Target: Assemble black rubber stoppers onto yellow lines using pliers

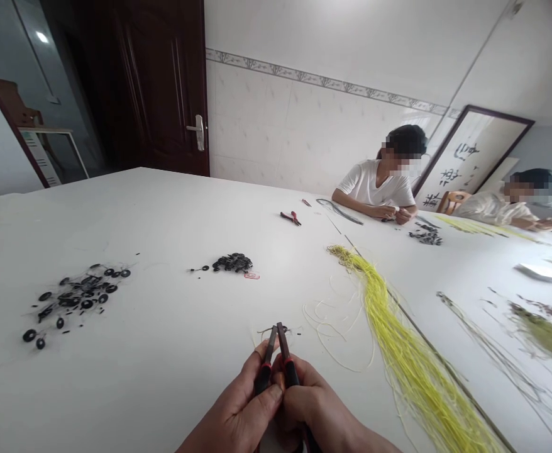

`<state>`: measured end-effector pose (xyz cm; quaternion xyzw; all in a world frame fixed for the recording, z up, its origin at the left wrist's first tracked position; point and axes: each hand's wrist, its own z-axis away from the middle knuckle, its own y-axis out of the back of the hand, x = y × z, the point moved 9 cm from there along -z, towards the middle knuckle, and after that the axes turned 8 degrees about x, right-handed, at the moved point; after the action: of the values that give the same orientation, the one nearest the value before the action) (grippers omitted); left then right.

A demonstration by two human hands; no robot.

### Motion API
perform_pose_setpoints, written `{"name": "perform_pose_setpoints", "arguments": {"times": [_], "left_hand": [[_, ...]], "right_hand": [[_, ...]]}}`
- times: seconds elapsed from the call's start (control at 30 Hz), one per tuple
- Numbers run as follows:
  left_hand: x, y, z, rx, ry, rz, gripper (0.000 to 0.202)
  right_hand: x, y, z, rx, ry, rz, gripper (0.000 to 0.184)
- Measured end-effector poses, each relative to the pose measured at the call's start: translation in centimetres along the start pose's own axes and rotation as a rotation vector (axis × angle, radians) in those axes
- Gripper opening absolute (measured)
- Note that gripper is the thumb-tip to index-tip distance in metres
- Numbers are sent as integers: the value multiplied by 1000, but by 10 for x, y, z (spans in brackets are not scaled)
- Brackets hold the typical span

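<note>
My left hand (242,402) is closed around pliers (268,357) with a dark jaw and a black-and-red grip. My right hand (320,399) is wrapped around another pair of pliers (284,351) that looks alike. Both tools point forward, and their tips nearly meet just above the white table (186,352). A small, thin brownish piece (264,330) shows at the tips; its kind is too small to make out. Pale loose line (332,327) curls on the table to the right of the tips. The lower handles are partly hidden by my fingers.
Black discs with thin lines (87,292) lie spread at left; a denser black pile (232,263) sits mid-table beside a small red-and-white tag (252,276). A long yellow line bundle (389,321) runs along the right. Red-handled pliers (290,218) lie farther back. Two people (375,182) sit across.
</note>
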<state>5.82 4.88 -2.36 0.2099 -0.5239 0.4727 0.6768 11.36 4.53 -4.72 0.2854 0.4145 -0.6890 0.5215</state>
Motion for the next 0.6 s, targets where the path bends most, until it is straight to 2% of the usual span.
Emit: {"name": "perform_pose_setpoints", "arguments": {"times": [0.17, 0.3, 0.37, 0.5, 0.6], "left_hand": [[-1, 0, 0, -8, 10, 13, 61], [4, 4, -1, 62, -41, 66, 59], [6, 3, -1, 64, -56, 96, 59], [7, 3, -1, 63, -61, 80, 57], [1, 4, -1, 50, -5, 6, 60]], "right_hand": [[-3, -7, 3, -51, 4, -39, 20], [2, 3, 1, 72, -35, -45, 24], [3, 5, -1, 88, -36, -59, 25], [6, 4, -4, 37, -33, -31, 24], [5, 1, -3, -7, -6, -23, 22]]}}
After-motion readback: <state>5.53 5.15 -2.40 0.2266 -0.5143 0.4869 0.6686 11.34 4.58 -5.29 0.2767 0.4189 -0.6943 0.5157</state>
